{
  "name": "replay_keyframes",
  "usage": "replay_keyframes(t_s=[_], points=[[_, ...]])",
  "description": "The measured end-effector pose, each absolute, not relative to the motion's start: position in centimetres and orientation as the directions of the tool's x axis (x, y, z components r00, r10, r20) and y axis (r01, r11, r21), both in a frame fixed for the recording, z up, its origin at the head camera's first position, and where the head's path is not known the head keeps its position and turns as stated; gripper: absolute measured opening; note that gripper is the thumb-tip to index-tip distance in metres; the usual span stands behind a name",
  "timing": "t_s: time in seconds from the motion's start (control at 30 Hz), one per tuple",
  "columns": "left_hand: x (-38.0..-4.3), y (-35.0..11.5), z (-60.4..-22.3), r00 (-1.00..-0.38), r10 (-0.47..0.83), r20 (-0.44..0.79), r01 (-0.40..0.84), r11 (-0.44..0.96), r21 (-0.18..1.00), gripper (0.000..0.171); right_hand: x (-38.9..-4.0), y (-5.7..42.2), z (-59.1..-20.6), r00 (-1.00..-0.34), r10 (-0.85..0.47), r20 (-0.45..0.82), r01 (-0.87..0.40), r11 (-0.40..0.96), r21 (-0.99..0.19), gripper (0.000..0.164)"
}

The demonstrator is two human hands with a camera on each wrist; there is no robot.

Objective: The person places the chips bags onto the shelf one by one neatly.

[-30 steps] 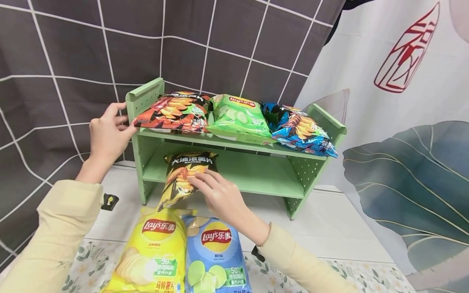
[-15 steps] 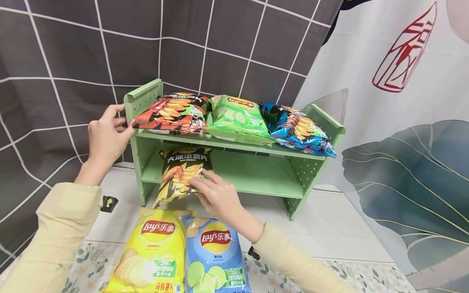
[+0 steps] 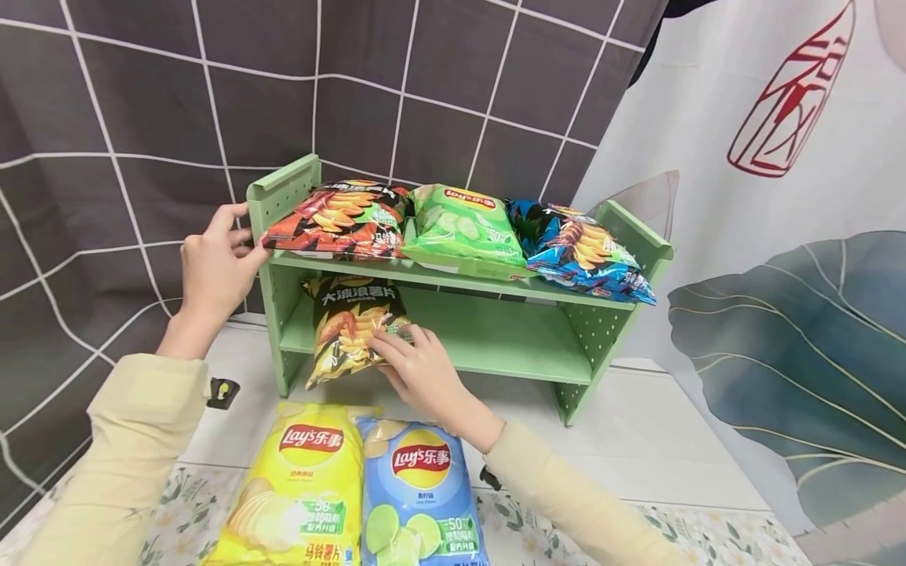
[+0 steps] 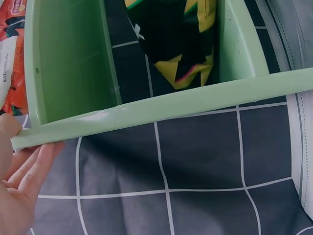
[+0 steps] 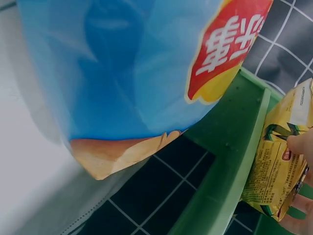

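Note:
A black-and-yellow bag of potato chips (image 3: 357,314) slants into the left part of the lower shelf of a green two-tier rack (image 3: 510,334), its bottom end jutting past the front edge. My right hand (image 3: 425,369) holds this bag by its lower right side; in the right wrist view the thumb (image 5: 299,143) lies on the bag's yellow back (image 5: 276,171), fingers on the opposite face. At the rack's upper left, my left hand (image 3: 215,271) grips the side panel (image 3: 263,236). The left wrist view shows the thumb and fingers (image 4: 36,169) on opposite sides of the green panel edge (image 4: 146,108).
Red (image 3: 343,224), green (image 3: 463,228) and blue (image 3: 583,248) chip bags lie along the top shelf. In front of the rack, yellow (image 3: 293,487) and light blue (image 3: 421,495) Lay's bags lie on the table. A dark checked curtain (image 3: 255,94) hangs behind.
My right hand has moved the black-and-yellow chip bag further up and back into the lower shelf, slightly leftward. The left hand keeps its grip on the rack's side panel.

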State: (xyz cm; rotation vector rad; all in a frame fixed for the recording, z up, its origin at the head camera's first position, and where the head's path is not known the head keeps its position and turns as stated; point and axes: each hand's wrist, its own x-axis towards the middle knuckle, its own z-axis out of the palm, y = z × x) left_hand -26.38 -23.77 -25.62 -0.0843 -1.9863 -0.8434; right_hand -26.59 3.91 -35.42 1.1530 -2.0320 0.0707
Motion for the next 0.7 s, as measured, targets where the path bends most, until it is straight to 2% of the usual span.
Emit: replay_keyframes(t_s=[0.33, 0.6, 0.7], points=[[-26.4, -23.8, -25.6, -0.536, -0.277, 0.798, 0.360, 0.779, 0.513, 0.042, -27.3, 2.5, -35.6, -0.322, -0.716, 0.619, -0.716, 0.612, 0.335, 0.042], [-26.4, -23.6, -25.6, -0.547, -0.263, 0.795, 0.364, 0.780, 0.508, 0.043, -27.1, 1.5, -35.4, -0.334, -0.722, 0.606, -0.694, 0.623, 0.361, 0.046], [-26.4, -23.6, -25.6, -0.546, -0.263, 0.795, 0.364, 0.780, 0.509, 0.043, -27.1, 1.3, -35.4, -0.358, -0.729, 0.584, -0.687, 0.629, 0.364, 0.050]])
